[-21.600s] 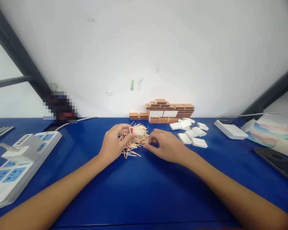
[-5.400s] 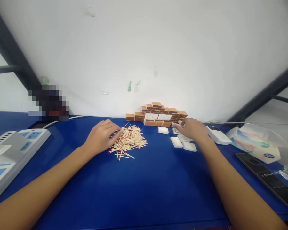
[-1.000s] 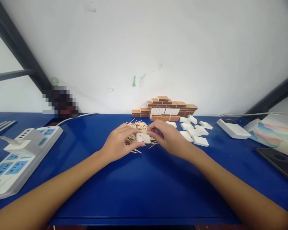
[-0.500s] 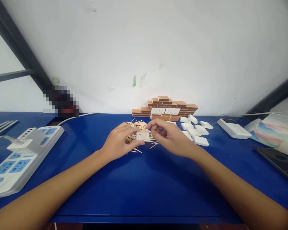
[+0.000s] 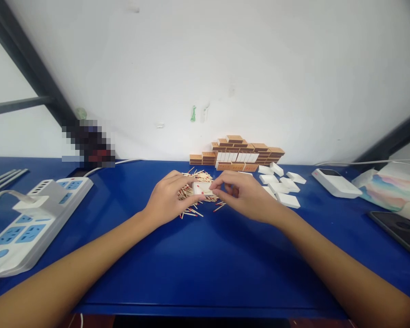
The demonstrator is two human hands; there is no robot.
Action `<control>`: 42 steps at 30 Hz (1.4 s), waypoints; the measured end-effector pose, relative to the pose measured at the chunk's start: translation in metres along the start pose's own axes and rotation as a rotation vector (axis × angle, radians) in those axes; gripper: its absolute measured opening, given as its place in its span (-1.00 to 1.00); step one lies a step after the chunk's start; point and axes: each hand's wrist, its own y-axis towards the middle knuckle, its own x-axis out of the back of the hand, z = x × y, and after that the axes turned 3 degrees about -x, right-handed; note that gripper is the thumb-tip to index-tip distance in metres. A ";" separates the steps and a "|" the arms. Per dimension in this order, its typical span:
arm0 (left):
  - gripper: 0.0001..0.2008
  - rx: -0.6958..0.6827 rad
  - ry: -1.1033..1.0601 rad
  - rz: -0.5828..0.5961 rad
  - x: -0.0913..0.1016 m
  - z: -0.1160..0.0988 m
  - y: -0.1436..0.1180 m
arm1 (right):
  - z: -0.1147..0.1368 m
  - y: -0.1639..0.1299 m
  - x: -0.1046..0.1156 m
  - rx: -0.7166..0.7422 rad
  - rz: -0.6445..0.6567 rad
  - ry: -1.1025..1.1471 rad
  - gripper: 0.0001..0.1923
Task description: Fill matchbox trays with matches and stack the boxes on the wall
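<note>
A small white matchbox tray (image 5: 198,188) with a few red-headed matches in it is gripped between the thumb and fingers of my left hand (image 5: 166,197). My right hand (image 5: 243,193) is at the tray's right end, thumb and forefinger drawn together in a pinch. Whatever lies between those fingertips is too small to make out. Under and around the tray spreads a loose heap of matches (image 5: 201,174), partly hidden by both hands. Several white matchbox trays (image 5: 277,187) lie to the right of my right hand.
Stacked brown matchboxes (image 5: 237,146) stand against the white wall (image 5: 205,68). On the blue table (image 5: 198,264), a power strip (image 5: 44,223) lies left. A white device (image 5: 336,183), a plastic packet (image 5: 379,187) and a phone (image 5: 399,232) are at the right.
My right fingertips have come down to the tray's right end and closed closer together. The tray is tilted a little differently in my left hand. The view has shifted slightly.
</note>
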 end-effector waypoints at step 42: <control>-0.60 -0.162 -0.076 0.027 0.003 -0.012 0.004 | 0.013 -0.004 -0.012 0.081 0.015 0.043 -0.92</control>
